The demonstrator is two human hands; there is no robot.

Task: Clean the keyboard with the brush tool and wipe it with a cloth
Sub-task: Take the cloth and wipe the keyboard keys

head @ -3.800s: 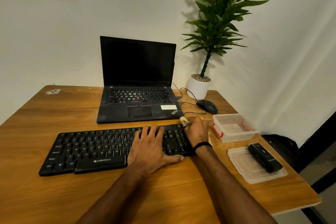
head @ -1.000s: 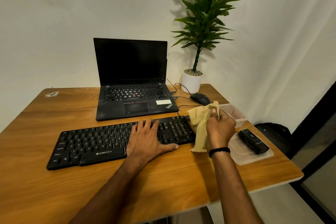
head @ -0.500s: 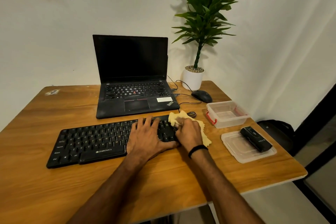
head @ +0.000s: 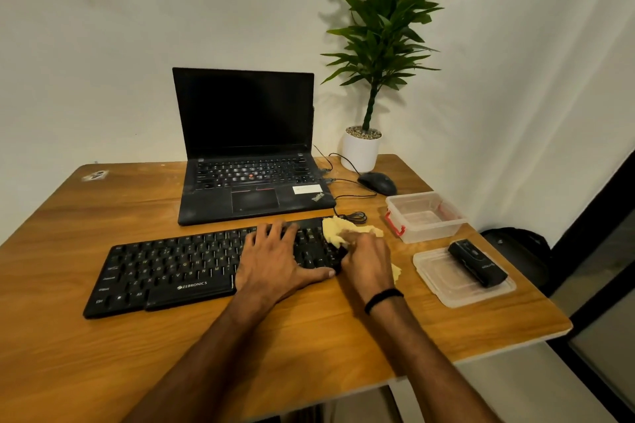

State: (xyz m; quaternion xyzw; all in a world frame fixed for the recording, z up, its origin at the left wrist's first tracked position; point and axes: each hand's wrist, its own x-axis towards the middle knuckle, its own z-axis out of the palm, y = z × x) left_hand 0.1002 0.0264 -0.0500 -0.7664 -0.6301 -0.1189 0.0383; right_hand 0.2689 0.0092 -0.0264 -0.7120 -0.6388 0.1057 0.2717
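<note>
Now: L hand [head: 275, 264] flat on keyboard [head: 171, 268], R hand [head: 367, 264] grips cloth [head: 338, 230]; hard wipe may snag keycaps.

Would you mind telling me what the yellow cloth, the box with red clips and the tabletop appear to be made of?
The yellow cloth looks like soft fabric, matte and crumpled under the right hand. The box seems translucent plastic: its far walls show through. The tabletop looks like wood or wood-grain laminate with a satin sheen; I cannot tell which.
</note>
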